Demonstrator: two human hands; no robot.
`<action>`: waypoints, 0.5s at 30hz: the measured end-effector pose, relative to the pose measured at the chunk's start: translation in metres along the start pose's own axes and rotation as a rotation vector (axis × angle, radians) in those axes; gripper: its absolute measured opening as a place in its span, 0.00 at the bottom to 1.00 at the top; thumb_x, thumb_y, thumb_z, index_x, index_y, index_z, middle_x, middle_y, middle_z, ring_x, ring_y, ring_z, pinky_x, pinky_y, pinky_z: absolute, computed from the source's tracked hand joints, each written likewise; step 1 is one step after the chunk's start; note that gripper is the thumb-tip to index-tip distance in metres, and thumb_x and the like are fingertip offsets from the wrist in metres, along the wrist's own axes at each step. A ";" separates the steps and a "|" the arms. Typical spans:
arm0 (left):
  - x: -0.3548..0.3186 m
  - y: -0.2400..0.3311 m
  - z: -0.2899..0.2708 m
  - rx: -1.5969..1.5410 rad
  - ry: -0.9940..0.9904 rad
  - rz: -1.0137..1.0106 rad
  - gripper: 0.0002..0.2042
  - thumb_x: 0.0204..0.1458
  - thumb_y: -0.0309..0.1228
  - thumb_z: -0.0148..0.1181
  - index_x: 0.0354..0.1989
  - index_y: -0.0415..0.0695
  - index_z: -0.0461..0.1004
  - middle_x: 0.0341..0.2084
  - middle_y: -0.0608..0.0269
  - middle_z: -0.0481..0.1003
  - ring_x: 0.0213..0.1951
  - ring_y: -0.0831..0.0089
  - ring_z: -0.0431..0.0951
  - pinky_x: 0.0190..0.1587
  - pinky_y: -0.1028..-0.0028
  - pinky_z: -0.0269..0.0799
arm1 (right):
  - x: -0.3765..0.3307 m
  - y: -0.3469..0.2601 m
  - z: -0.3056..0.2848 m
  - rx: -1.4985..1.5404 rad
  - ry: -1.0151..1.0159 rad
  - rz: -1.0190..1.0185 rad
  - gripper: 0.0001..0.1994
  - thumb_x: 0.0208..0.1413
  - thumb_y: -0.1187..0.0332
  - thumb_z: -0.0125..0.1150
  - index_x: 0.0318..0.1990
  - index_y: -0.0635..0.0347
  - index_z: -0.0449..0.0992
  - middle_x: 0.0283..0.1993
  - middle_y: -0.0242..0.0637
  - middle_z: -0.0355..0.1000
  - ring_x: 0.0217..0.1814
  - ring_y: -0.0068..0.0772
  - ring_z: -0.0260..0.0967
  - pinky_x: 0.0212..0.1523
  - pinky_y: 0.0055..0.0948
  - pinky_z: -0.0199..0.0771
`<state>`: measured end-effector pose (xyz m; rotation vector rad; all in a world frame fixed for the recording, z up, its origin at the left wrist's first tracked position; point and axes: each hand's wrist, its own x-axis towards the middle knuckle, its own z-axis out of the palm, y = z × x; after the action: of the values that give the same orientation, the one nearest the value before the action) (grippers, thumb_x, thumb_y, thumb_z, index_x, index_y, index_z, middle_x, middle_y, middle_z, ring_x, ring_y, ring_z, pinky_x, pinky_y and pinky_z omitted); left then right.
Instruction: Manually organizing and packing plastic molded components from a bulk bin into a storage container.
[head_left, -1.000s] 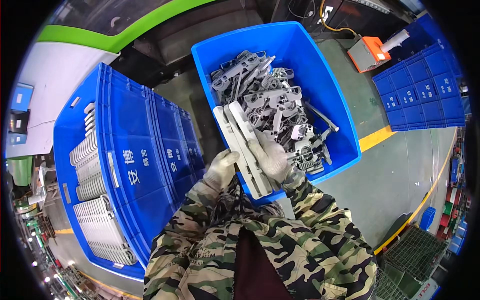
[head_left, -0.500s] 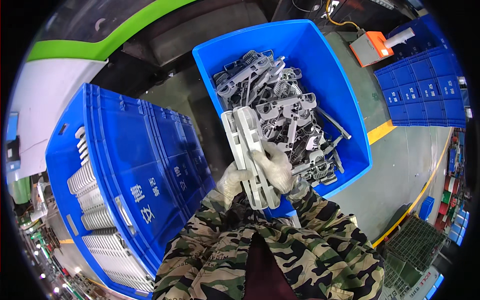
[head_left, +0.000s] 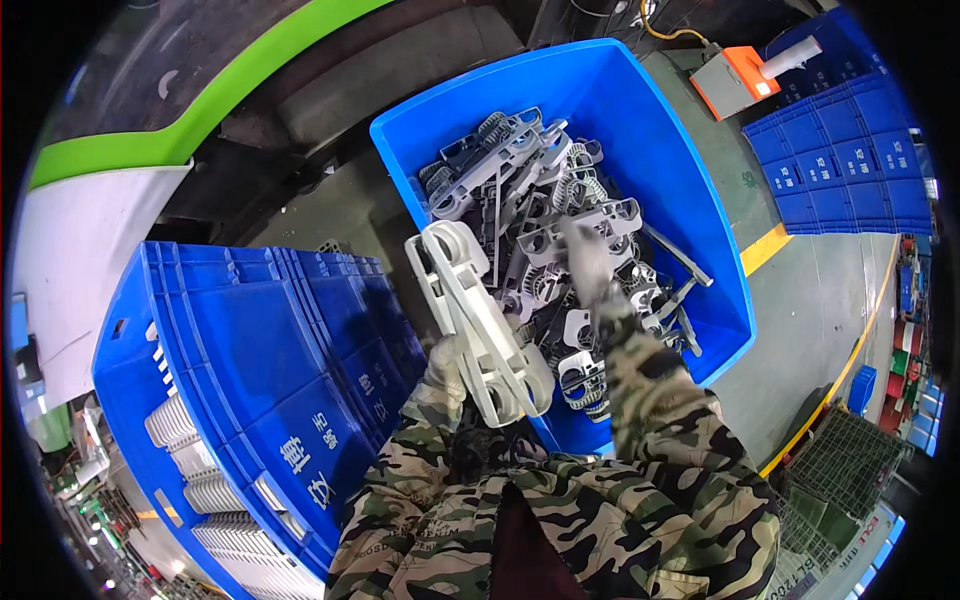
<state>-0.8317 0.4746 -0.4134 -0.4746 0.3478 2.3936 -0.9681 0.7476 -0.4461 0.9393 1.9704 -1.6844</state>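
My left hand (head_left: pixel 446 372), in a pale work glove, is closed round a pair of long light-grey plastic brackets (head_left: pixel 482 325). They lie slightly crossed over each other, with rounded, cupped ends, and are held at the near left side of the big blue bin (head_left: pixel 742 330). Over the heap of grey plastic parts (head_left: pixel 485 172) inside that bin is my right hand (head_left: pixel 588 262), smeared by motion. Its fingers cannot be made out; it is nearest to a grey bracket (head_left: pixel 612 218) near the middle of the heap.
To my left stands a row of tall blue crates (head_left: pixel 250 350), the nearest with rows of stacked light parts (head_left: pixel 250 555). Folded blue crates (head_left: pixel 845 165) and an orange-grey box (head_left: pixel 733 85) with a cable are at the far right. Wire mesh cages (head_left: pixel 850 490) stand lower right.
My right hand has let go of the brackets and moved away, forward and right over the heap. My left hand keeps the brackets, now fanned slightly apart. The view has shifted a little.
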 end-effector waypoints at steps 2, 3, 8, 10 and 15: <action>0.000 0.012 -0.029 0.005 -0.156 0.044 0.44 0.49 0.39 0.80 0.75 0.39 0.67 0.65 0.43 0.78 0.60 0.41 0.83 0.63 0.41 0.82 | 0.046 0.002 -0.006 -0.119 0.126 0.073 0.39 0.67 0.37 0.60 0.62 0.71 0.79 0.59 0.59 0.82 0.57 0.51 0.84 0.57 0.44 0.82; -0.001 0.014 -0.025 -0.026 -0.191 0.049 0.45 0.48 0.38 0.81 0.75 0.39 0.66 0.65 0.43 0.78 0.59 0.41 0.83 0.63 0.40 0.82 | 0.061 0.011 -0.012 -0.317 0.229 0.009 0.41 0.64 0.36 0.61 0.61 0.74 0.79 0.60 0.61 0.81 0.59 0.55 0.83 0.60 0.46 0.80; -0.030 0.007 -0.030 0.182 0.063 0.082 0.45 0.45 0.35 0.77 0.75 0.41 0.66 0.60 0.44 0.80 0.57 0.43 0.84 0.63 0.43 0.82 | 0.121 0.029 -0.007 -0.610 0.434 0.036 0.42 0.59 0.38 0.64 0.61 0.76 0.79 0.66 0.66 0.77 0.69 0.60 0.78 0.70 0.48 0.76; -0.030 -0.004 -0.031 0.210 0.051 0.062 0.44 0.45 0.35 0.76 0.75 0.41 0.65 0.60 0.44 0.79 0.57 0.44 0.84 0.63 0.43 0.82 | 0.142 0.038 -0.013 -0.665 0.471 0.081 0.37 0.60 0.40 0.63 0.59 0.71 0.82 0.63 0.66 0.79 0.67 0.61 0.78 0.68 0.48 0.77; -0.036 -0.013 -0.012 0.307 0.103 0.030 0.41 0.47 0.35 0.75 0.71 0.36 0.68 0.56 0.44 0.81 0.54 0.48 0.86 0.60 0.49 0.84 | 0.145 0.063 -0.040 -1.233 0.133 -0.304 0.27 0.62 0.49 0.61 0.56 0.64 0.86 0.53 0.56 0.85 0.60 0.55 0.84 0.59 0.47 0.82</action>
<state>-0.7951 0.4599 -0.4105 -0.4525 0.7589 2.2942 -1.0209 0.8247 -0.5799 0.2661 2.6802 -0.2333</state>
